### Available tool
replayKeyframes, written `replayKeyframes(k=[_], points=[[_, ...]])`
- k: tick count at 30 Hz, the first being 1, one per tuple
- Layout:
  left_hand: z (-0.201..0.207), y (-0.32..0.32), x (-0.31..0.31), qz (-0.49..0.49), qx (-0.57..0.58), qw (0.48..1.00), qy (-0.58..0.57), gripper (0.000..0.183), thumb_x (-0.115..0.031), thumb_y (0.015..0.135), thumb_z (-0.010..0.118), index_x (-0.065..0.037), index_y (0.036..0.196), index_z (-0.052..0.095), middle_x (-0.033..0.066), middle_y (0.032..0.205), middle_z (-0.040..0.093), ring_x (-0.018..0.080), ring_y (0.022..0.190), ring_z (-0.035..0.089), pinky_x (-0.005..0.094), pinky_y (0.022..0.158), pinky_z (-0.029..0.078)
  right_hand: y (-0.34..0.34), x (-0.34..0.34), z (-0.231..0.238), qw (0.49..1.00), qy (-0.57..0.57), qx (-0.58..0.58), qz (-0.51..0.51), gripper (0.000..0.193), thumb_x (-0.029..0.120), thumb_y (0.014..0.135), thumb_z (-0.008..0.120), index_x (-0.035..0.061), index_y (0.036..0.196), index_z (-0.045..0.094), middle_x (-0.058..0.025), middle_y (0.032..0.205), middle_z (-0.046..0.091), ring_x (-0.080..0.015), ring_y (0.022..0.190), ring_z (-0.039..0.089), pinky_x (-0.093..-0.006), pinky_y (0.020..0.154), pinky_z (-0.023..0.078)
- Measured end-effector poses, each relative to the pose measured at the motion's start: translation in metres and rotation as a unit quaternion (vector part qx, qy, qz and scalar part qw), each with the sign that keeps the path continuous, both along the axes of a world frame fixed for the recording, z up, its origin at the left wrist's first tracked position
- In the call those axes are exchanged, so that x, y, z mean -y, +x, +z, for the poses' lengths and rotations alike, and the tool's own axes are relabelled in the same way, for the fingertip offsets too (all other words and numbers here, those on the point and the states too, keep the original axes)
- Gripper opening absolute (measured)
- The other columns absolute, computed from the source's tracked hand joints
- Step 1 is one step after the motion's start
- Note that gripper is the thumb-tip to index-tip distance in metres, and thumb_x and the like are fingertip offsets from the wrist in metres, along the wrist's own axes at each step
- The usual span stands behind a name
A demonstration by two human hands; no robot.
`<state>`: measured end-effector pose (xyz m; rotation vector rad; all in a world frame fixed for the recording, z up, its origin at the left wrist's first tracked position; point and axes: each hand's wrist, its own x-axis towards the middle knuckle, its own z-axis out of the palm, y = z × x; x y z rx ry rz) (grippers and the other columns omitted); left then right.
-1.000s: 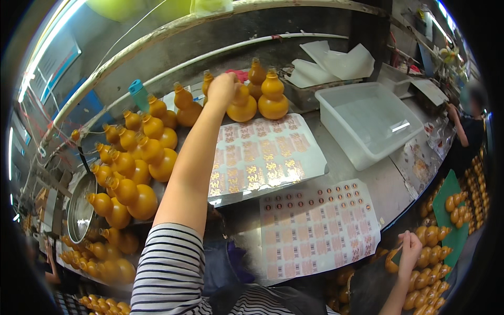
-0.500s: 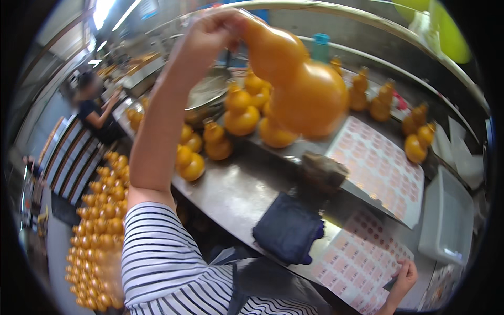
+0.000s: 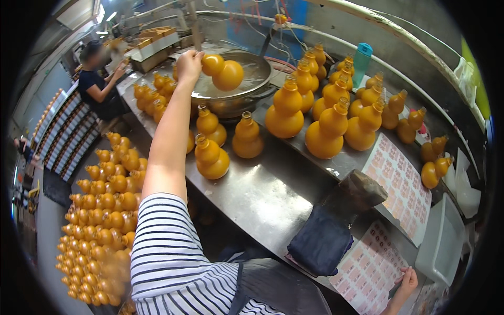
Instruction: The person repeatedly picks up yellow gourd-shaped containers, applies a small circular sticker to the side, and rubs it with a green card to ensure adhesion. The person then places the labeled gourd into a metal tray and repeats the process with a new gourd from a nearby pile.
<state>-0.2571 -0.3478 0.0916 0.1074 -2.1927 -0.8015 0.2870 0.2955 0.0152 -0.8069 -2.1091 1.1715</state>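
Note:
My left hand [image 3: 189, 66] is stretched far out, its fingers closed round the neck end of an orange gourd-shaped bottle [image 3: 228, 76]. The bottle is tilted on its side, its wide end to the right, above a wide metal pan [image 3: 262, 76] of cloudy liquid. Whether it touches the liquid I cannot tell. At the lower right, my right hand [image 3: 407, 283] has its fingers curled together at the edge of a sheet of pink labels [image 3: 367, 270]. What it pinches, if anything, is too small to make out. A folded dark blue cloth [image 3: 321, 240] lies left of that sheet.
Several gourd bottles [image 3: 326, 131] stand on the metal table [image 3: 252, 197] and its raised shelf. Another label sheet [image 3: 401, 184], a brown block-like object [image 3: 365, 189] and a clear plastic bin [image 3: 441, 239] are at right. Stacked gourd bottles [image 3: 105, 218] fill the left; a person [image 3: 100, 84] works beyond.
My left hand has carried the gourd bottle away from me, from close before the camera to above the pan. The view has shifted. My right hand stays by the label sheet.

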Motion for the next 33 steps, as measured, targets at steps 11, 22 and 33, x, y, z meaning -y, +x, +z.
replayKeyframes(k=[11, 22, 33], points=[[-0.037, -0.109, 0.074, 0.037, 0.412, 0.878, -0.241, 0.058, -0.052, 0.094, 0.045, -0.010, 0.133, 0.055, 0.0186, 0.125, 0.061, 0.0329, 0.120, 0.056, 0.0437, 0.094, 0.048, 0.006, 0.055, 0.033, 0.997, -0.036, 0.050, -0.042, 0.024, 0.020, 0.095, 0.056, 0.0016, 0.090, 0.071, 0.0041, 0.063, 0.056, -0.0051, 0.055, 0.048, -0.0230, 0.050, 0.037], [-0.048, 0.118, -0.329, -0.609, 0.143, 0.758, -0.185, 0.052, -0.047, 0.091, 0.049, -0.009, 0.125, 0.058, 0.0180, 0.121, 0.062, 0.0329, 0.115, 0.057, 0.0435, 0.092, 0.048, 0.052, 0.074, 0.056, 0.996, 0.004, 0.046, -0.073, 0.026, 0.026, 0.091, 0.062, 0.0058, 0.079, 0.074, -0.0005, 0.057, 0.058, -0.0073, 0.054, 0.047, -0.0264, 0.054, 0.038], [-0.072, 0.130, -0.378, -0.614, 0.163, 0.745, -0.201, 0.046, -0.042, 0.088, 0.054, -0.008, 0.117, 0.061, 0.0174, 0.116, 0.063, 0.0330, 0.110, 0.058, 0.0433, 0.090, 0.048, 0.092, 0.080, 0.052, 0.992, -0.001, 0.037, -0.125, 0.029, 0.028, 0.093, 0.062, 0.0050, 0.081, 0.074, -0.0008, 0.059, 0.059, -0.0069, 0.056, 0.049, -0.0259, 0.055, 0.040]])
